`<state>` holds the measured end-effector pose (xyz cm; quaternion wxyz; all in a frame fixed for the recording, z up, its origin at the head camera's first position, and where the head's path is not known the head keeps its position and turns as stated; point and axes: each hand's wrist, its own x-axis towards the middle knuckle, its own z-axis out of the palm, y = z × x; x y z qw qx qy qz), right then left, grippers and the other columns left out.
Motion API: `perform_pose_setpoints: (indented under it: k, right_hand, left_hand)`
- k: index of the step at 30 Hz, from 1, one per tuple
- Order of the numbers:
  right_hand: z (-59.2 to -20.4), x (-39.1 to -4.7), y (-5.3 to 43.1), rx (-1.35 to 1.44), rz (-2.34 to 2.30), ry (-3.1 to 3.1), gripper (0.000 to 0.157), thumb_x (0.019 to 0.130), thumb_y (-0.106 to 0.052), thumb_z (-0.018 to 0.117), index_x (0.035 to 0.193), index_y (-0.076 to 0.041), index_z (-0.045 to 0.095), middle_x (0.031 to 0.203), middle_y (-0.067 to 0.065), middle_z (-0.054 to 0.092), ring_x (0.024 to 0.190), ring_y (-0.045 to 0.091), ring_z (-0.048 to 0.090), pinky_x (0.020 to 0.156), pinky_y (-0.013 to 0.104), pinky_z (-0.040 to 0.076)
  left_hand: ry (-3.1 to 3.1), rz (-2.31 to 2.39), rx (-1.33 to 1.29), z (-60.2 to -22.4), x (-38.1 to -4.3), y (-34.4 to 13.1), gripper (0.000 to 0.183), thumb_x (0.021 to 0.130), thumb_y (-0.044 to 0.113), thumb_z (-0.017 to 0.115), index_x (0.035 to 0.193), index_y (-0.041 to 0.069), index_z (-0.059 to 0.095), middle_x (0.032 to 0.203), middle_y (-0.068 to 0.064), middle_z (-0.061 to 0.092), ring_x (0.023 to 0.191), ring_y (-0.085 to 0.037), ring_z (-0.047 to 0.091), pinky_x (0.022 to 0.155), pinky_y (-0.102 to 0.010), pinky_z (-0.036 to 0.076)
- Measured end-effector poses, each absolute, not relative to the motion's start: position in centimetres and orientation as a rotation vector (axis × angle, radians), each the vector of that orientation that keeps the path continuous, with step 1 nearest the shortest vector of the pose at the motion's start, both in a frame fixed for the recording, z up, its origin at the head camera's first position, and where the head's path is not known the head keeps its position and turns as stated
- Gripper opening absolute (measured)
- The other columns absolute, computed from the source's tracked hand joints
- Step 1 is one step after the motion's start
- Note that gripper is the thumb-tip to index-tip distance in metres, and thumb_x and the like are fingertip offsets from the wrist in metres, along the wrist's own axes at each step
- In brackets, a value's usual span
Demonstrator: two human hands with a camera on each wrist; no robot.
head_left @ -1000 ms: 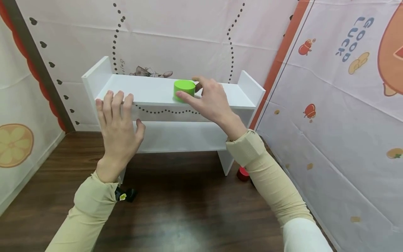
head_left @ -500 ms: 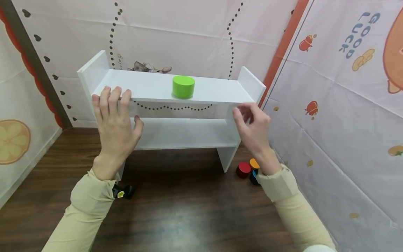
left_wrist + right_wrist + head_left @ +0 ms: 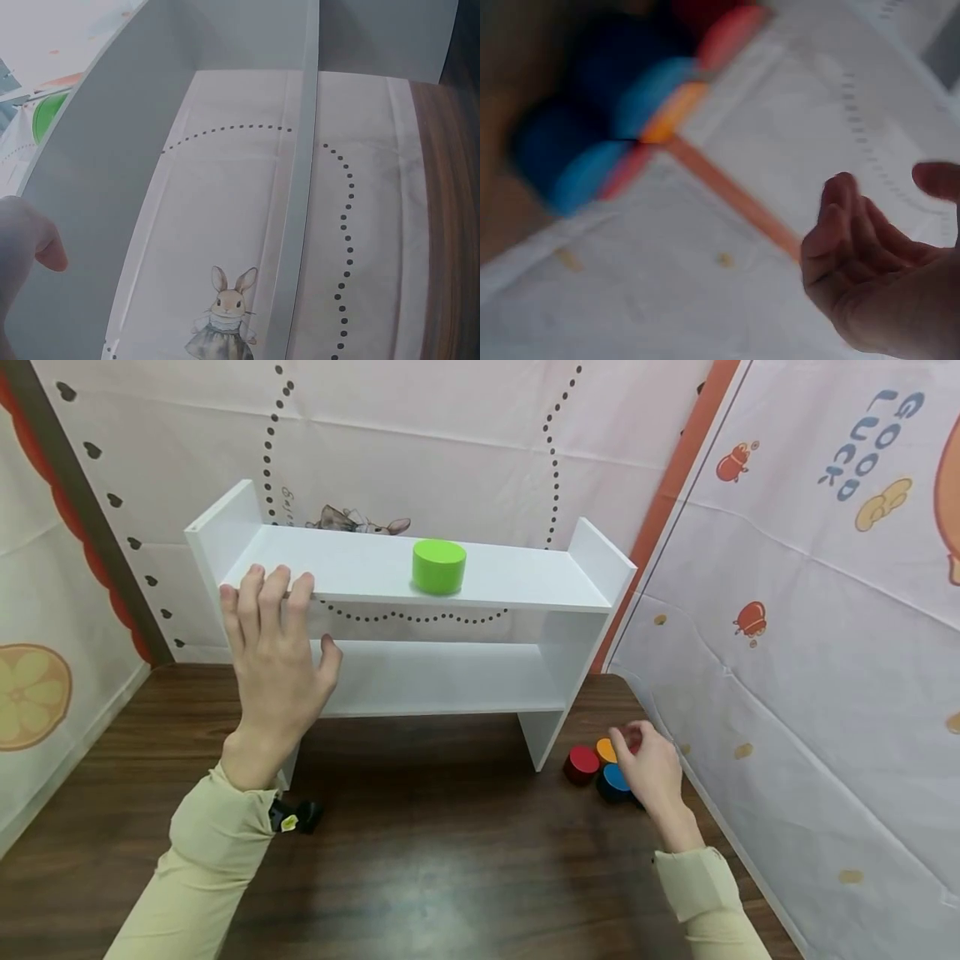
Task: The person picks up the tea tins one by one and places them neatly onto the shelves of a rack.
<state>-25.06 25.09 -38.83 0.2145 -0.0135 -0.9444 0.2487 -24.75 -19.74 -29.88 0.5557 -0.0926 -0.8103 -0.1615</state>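
A cylinder (image 3: 438, 567) sits on the shelf (image 3: 337, 556), right of the left hand (image 3: 273, 672). Other cylinders (image 3: 582, 763) cluster beside the right hand (image 3: 651, 768).

Orange cylinder (image 3: 606, 749) partly hidden, right sleeve (image 3: 699, 883) cropped

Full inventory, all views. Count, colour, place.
Shelf unit: 1, white, centre
Green cylinder: 1, green, top shelf
Red cylinders: 2, red, right of shelf unit
Orange cylinder: 1, orange, same place
Blue cylinders: 2, blue, same place
Surface: 1, brown, beneath
Wall sheets: uncounted, mostly white, back and sides
Black item: 1, black, by left sleeve
Sleeves: 2, beige, forearms
Left grip: 1, bare, top shelf's left front edge
Right grip: 1, bare, near blue cylinders
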Motion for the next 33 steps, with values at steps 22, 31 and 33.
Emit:
perform_pose_setpoints:
  k: [22, 31, 33]
  right_hand:
    - [-44.4, -25.5, 28.2, -0.379, 0.613, -3.057, 0.080, 0.083, -0.051, 0.065, 0.132, 0.008, 0.045, 0.125, 0.035, 0.054, 0.100, 0.043, 0.060, 0.078, 0.057, 0.052]
    - [-45.6, -26.3, 28.3, -0.357, 0.612, -3.100, 0.074, 0.082, -0.039, 0.072, 0.133, 0.007, 0.042, 0.127, 0.036, 0.052, 0.105, 0.045, 0.056, 0.085, 0.062, 0.050]
    - [-45.7, -26.2, 28.2, -0.352, 0.624, -3.097, 0.073, 0.081, -0.037, 0.072, 0.132, 0.006, 0.043, 0.128, 0.036, 0.051, 0.106, 0.045, 0.056, 0.086, 0.062, 0.050]
  left_hand:
    - [-1.907, -0.390, -0.207, -30.1, -24.6, -19.9, 0.061, 0.077, 0.009, 0.057, 0.137, 0.006, 0.044, 0.142, -0.017, 0.043, 0.143, -0.033, 0.027, 0.123, -0.050, 0.008]
    - [-1.906, -0.384, -0.215, -30.0, -24.8, -19.7, 0.061, 0.077, 0.010, 0.057, 0.137, 0.006, 0.044, 0.142, -0.017, 0.043, 0.143, -0.033, 0.027, 0.123, -0.050, 0.008]
    - [-1.903, -0.386, -0.216, -30.0, -24.8, -19.7, 0.062, 0.077, 0.010, 0.057, 0.137, 0.006, 0.045, 0.142, -0.017, 0.043, 0.143, -0.033, 0.027, 0.123, -0.050, 0.008]
